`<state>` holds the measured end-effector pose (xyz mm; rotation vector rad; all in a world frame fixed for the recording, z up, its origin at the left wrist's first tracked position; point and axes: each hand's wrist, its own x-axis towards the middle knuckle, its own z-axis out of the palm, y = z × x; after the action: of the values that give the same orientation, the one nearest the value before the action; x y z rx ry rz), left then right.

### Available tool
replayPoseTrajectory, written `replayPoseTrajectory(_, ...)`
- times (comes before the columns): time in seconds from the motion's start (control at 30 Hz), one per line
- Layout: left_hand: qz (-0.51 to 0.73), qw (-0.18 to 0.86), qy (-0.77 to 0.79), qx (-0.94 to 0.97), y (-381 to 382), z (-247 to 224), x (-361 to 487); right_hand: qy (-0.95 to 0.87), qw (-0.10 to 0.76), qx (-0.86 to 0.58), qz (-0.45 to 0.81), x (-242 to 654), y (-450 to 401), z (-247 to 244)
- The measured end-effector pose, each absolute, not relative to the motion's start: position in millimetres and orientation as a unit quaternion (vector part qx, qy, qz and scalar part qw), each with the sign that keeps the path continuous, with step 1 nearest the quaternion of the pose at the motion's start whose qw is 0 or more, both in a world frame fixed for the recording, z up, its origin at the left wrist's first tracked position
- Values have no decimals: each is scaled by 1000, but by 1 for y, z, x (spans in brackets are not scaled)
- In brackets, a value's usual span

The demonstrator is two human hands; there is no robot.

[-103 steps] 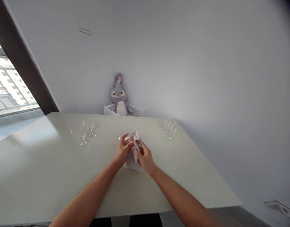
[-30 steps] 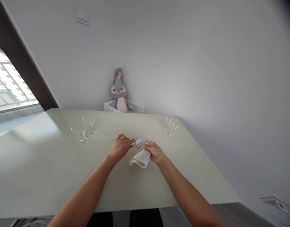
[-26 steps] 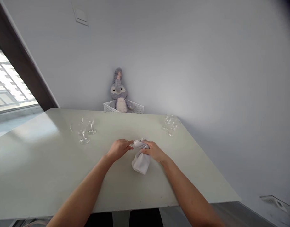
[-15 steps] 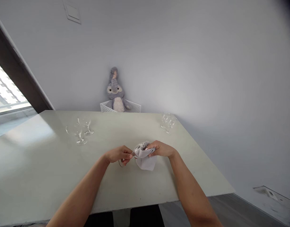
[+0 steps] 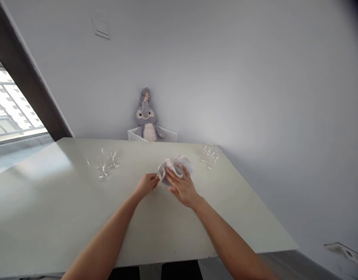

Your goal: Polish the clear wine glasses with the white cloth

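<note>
Left hand pinches a glass; right hand, fingers spread, lies on cloth.
Light, even pressure should suit the glass.

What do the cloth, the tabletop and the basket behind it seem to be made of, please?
The cloth looks like soft, matt fabric, since it folds and bunches under the right hand; the fibre is unclear. The tabletop is smooth and glossy with window glare, perhaps glass or lacquered board. The basket is probably white moulded plastic, judging by its thin, perforated walls, though painted metal is possible.
</note>
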<state>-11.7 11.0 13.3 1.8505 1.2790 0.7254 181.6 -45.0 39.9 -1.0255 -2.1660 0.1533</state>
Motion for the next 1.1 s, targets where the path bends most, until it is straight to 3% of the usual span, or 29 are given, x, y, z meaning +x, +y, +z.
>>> replayPoseTrajectory(0.13,246,303,485,782,-3,12,1,-857,323,-401,37,169,-46,34)
replayPoseTrajectory(0.23,219,175,432,857,-12,11,5,-821,343,-450,79,175,-41,32)
replayPoseTrajectory(0.33,213,81,359,905,-16,10,7,-746,382,-505,206,191,-35,32)
replayPoseTrajectory(0.43,206,35,315,926,-18,7,10,-619,409,-522,421,207,-30,33)
replayPoseTrajectory(0.53,223,37,303,926,-18,3,13,-463,471,-474,583,215,-26,34)
replayPoseTrajectory(0.63,279,60,346,893,-17,1,15,-328,536,-428,649,207,-23,33)
replayPoseTrajectory(0.83,330,84,468,815,-18,3,18,-323,605,-368,628,162,-31,24)
replayPoseTrajectory(1.1,349,75,477,803,-33,3,38,-440,631,-316,555,137,-47,12)
